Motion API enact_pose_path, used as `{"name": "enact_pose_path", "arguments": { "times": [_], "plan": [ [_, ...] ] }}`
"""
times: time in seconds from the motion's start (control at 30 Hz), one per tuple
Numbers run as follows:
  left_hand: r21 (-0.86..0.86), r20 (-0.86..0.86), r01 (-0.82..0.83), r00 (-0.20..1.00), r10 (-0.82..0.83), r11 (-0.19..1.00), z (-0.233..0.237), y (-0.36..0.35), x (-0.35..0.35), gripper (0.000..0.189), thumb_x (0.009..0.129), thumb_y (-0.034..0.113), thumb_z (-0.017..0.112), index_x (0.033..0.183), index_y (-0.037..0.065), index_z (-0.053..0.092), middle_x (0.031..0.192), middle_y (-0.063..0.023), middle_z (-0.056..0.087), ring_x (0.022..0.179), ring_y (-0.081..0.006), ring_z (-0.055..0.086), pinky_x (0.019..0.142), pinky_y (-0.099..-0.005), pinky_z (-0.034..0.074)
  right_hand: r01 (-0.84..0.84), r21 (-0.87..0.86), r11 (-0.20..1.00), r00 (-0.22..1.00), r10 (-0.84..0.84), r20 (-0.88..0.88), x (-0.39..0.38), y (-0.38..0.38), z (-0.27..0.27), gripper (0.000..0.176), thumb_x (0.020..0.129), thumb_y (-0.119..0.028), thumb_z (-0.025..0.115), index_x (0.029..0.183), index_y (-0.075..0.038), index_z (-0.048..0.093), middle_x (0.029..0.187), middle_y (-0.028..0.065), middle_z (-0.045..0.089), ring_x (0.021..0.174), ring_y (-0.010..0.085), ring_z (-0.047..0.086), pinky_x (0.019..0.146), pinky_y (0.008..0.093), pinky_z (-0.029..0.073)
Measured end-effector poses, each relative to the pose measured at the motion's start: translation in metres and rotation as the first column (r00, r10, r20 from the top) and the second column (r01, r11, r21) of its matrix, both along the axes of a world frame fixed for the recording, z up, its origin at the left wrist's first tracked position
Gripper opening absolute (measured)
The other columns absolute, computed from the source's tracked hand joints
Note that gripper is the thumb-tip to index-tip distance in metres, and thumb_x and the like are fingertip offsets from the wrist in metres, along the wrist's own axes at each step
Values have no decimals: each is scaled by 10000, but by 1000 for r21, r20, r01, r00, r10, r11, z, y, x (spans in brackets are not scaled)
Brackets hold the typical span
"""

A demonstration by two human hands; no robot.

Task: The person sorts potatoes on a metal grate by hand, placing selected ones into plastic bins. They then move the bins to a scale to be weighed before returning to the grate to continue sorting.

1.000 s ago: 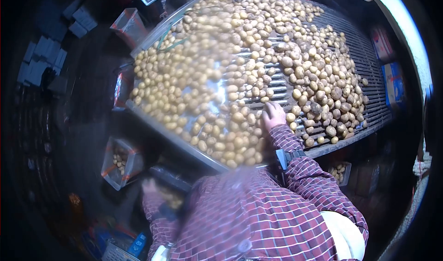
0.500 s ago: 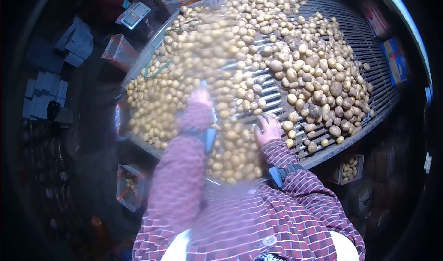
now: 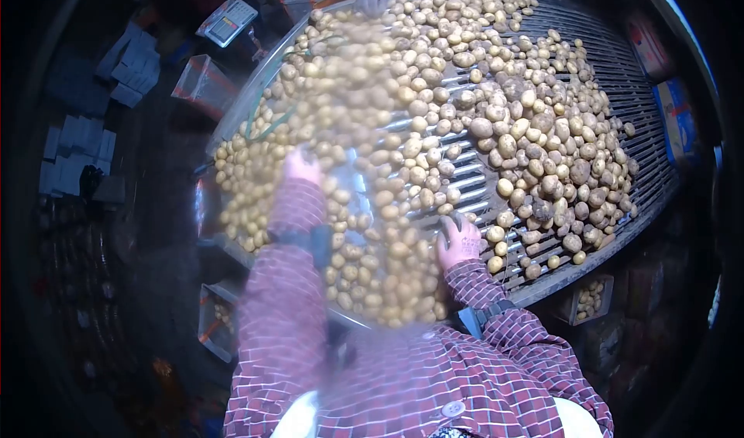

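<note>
Though blurred, hands (image 3: 301,167) (image 3: 459,243) among potatoes (image 3: 542,139)

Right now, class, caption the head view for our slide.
Left hand and right hand among potatoes on a slatted table.

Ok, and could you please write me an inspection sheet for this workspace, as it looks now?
Surface: slatted sorting table, with its bars bare on the right side.
Job's things: potatoes heaped over most of the table, the paler ones at the left.
Clutter: a scale and a clear bag beyond the table's left edge.
Hands: left hand among the pale potatoes, blurred, grip unclear. Right hand palm down and open on potatoes near the near edge. A co-worker's gloved hand at the far edge.
Cables: a thin green cord among the potatoes.
Surroundings: a crate with potatoes below the near edge.
</note>
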State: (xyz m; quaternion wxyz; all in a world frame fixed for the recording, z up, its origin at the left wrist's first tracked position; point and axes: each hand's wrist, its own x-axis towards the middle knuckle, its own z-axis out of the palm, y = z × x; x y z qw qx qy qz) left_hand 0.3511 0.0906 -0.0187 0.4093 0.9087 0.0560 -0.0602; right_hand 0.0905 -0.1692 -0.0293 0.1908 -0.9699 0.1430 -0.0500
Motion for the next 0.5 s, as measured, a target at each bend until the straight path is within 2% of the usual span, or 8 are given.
{"name": "enact_pose_path", "arguments": {
  "times": [0.1, 0.17, 0.2, 0.27, 0.3, 0.33, 0.4, 0.5],
  "plan": [
    [429, 274, 65, 941, -198, 901, -47, 25, 60, 652, 732, 99, 696, 1353, 52, 505, 1346, -258, 501, 1251, -373, 500, 1042, -446, 430, 4, 8, 1000, 1000, -4, -3, 1, 1, 9, 407, 773, -198, 654, 1170, -118, 604, 1229, 154, 552, 1103, 360, 531, 975, 491, 394],
    [578, 66, 138, 974, -215, 804, -48, 23, 77, 780, 726, 125, 710, 1445, 162, 411, 1421, -225, 445, 1328, -357, 431, 1085, -466, 393, 4, 23, 1000, 1000, -3, -28, 2, 0, 12, 410, 770, -198, 657, 1171, -123, 606, 1225, 156, 551, 1092, 358, 535, 968, 489, 398],
    [553, -151, 215, 976, -158, 804, -18, 8, 72, 780, 744, 130, 715, 1453, 223, 406, 1443, -194, 432, 1358, -347, 396, 1105, -450, 377, 4, 34, 999, 999, -2, -40, 3, 0, 13, 412, 769, -198, 659, 1171, -126, 606, 1224, 158, 551, 1086, 357, 536, 965, 488, 401],
    [592, -302, 411, 910, -282, 693, -1, -10, 67, 766, 762, 157, 731, 1451, 247, 407, 1481, -173, 395, 1369, -349, 387, 1123, -435, 365, 10, 10, 1000, 999, -10, -35, 5, -1, 13, 414, 766, -203, 664, 1171, -134, 609, 1217, 160, 551, 1078, 358, 538, 956, 492, 404],
    [488, -303, 428, 900, -313, 760, -30, -11, 62, 886, 694, 41, 664, 1486, 291, 355, 1576, -151, 259, 1405, -394, 327, 1136, -466, 357, 17, 6, 1000, 999, -17, -30, 4, 0, 12, 415, 766, -205, 665, 1171, -135, 610, 1216, 160, 551, 1079, 358, 537, 957, 493, 403],
    [560, -283, 433, 901, -328, 706, -6, -29, 40, 870, 695, -12, 640, 1472, 281, 383, 1579, -160, 244, 1401, -398, 331, 1137, -454, 360, 22, 5, 1000, 999, -22, -26, 3, 2, 11, 415, 766, -207, 666, 1171, -135, 610, 1215, 160, 551, 1081, 358, 537, 957, 495, 402],
    [551, -238, 482, 873, -426, 681, 7, -34, 8, 800, 769, 122, 717, 1477, 267, 375, 1573, -205, 223, 1401, -368, 343, 1138, -416, 365, 25, 7, 1000, 1000, -25, -19, 1, 3, 6, 423, 766, -217, 672, 1176, -131, 611, 1216, 159, 553, 1089, 356, 534, 970, 493, 394],
    [462, -284, 682, 720, -633, 567, 27, -30, -22, 654, 774, 23, 597, 1389, 219, 497, 1551, -177, 291, 1351, -362, 423, 1079, -377, 433, 10, 8, 1000, 1000, -10, -25, 2, 2, 8, 432, 770, -220, 672, 1186, -124, 609, 1227, 164, 547, 1100, 356, 528, 981, 492, 388]
  ]
}}
